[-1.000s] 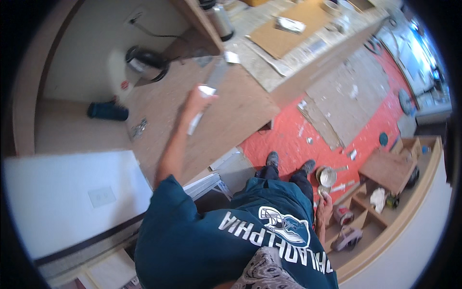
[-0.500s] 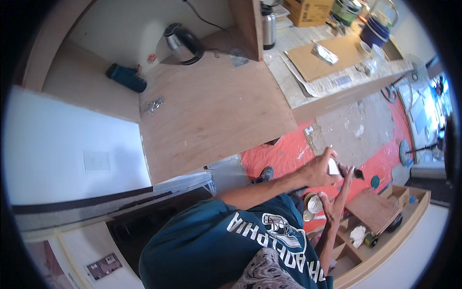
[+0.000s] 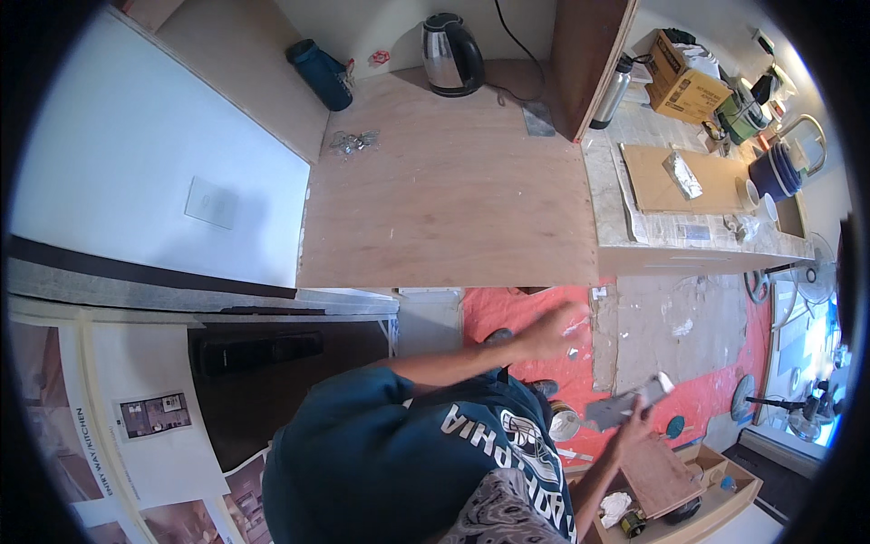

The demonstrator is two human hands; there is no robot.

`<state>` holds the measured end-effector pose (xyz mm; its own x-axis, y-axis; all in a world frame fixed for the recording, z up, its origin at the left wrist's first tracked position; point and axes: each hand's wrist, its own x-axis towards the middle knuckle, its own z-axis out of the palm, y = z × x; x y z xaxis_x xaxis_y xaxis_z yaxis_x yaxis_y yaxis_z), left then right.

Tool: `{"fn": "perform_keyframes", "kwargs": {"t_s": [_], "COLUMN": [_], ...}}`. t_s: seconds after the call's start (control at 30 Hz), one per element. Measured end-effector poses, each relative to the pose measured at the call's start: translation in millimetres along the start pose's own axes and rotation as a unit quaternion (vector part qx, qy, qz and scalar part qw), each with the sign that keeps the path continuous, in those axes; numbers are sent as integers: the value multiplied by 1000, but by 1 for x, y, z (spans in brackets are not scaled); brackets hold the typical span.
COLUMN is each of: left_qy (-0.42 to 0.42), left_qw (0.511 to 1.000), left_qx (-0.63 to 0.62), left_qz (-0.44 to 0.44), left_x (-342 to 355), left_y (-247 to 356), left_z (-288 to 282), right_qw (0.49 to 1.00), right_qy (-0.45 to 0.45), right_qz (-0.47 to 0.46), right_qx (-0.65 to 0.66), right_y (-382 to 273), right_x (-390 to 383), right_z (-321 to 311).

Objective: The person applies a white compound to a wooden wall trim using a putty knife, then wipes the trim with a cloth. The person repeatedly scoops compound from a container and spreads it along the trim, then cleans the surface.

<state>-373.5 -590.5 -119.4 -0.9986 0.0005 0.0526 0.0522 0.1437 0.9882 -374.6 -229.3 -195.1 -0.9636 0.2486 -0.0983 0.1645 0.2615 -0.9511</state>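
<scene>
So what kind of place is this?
Probably a home kitchen being fixed up: a silver-and-black electric kettle stands on a bare brown wooden surface, crinkly red sheeting covers part of the floor, and printed grey newspaper lies on the pale counter.

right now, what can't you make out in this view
All in the head view:
- Left hand: motion blur hides whether it holds anything.
- Flat tool: its middle is partly covered by the right hand.
- Shiny bits: too small to identify.
- Kettle cord: far end cut off by the top edge.
</scene>
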Motion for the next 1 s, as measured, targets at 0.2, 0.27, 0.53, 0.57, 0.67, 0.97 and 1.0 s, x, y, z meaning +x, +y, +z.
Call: {"fn": "perform_keyframes", "kwargs": {"t_s": [0.2,0.27,0.53,0.57,0.67,0.97,1.0], "left_qy": [368,338,267,281,289,236,245], "left_qw": [833,787,759,753,747,780,773], "left_qx": [409,501,550,539,535,533,531], "left_qz": [-51,-121,-226,-251,-268,-227,-247], "left_x": [-8,-17,3,11,37,127,126], "left_y": [-81,-96,-122,-124,-99,-124,-130], "left_z": [-195,-252,-415,-421,-416,-382,-394], "right_qw": [893,882,983,988,983,975,973], "right_qy": [236,223,-10,-31,26,-84,-66], "right_qz": [-11,-41,79,72,177,160,172], "right_qx": [-382,-412,-163,-135,-42,-130,-139], "right_y": [38,36,92,119,134,105,99], "right_x": [56,50,-57,-76,-143,-129,-127], "right_z": [-166,-188,-134,-141,-129,-131,-130]}}
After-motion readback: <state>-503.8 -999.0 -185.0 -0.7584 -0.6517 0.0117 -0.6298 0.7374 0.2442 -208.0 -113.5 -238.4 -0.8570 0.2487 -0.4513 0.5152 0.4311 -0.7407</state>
